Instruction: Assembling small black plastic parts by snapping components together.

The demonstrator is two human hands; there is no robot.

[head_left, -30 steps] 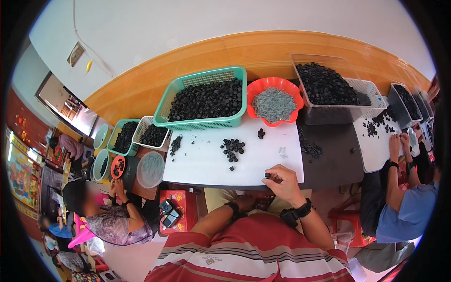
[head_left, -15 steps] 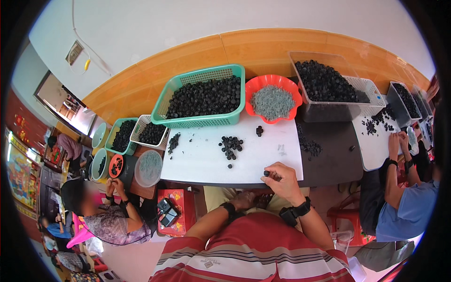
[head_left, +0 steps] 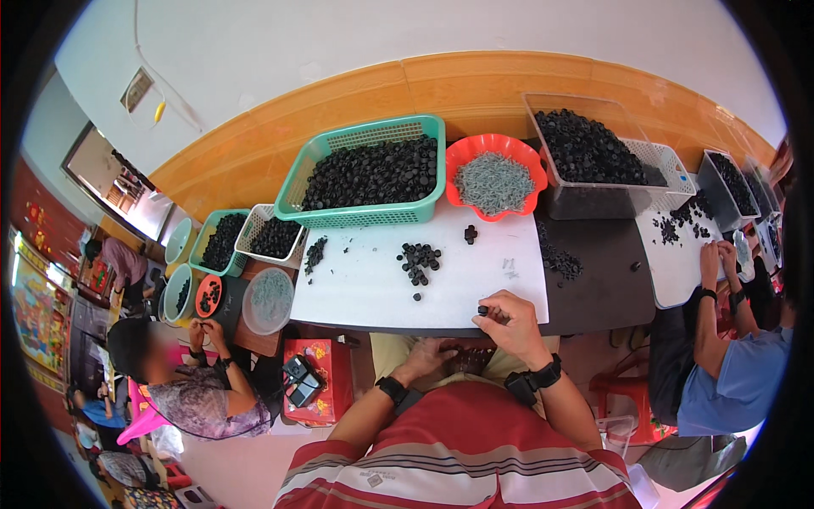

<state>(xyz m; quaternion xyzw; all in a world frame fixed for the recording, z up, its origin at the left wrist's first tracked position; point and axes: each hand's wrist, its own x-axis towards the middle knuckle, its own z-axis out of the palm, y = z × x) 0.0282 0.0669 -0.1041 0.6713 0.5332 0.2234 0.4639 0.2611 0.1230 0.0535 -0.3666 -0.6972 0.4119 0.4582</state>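
My right hand (head_left: 513, 324) is over the front edge of the white sheet (head_left: 356, 293), its thumb and fingers pinched on a small black round plastic part (head_left: 482, 310). My left hand (head_left: 426, 360) is below the table edge, above my lap, with its fingers loosely stretched and nothing visible in them. On the sheet ahead lies a loose heap of black round parts (head_left: 418, 261), with a single one (head_left: 416, 297) closer to me. A small cluster of black parts (head_left: 471, 234) sits farther right, and small black pieces (head_left: 315, 253) lie at the left.
Behind the sheet stand a green basket (head_left: 365, 219) of black parts, a red scalloped bowl (head_left: 538, 174) of grey screws or pins and a clear bin (head_left: 593, 202) of black parts. Co-workers sit left (head_left: 208, 394) and right (head_left: 721, 373). A red box (head_left: 318, 407) stands lower left.
My left hand has drawn back and left, out from the table edge toward me. My right hand stays nearly in place, holding the black part.
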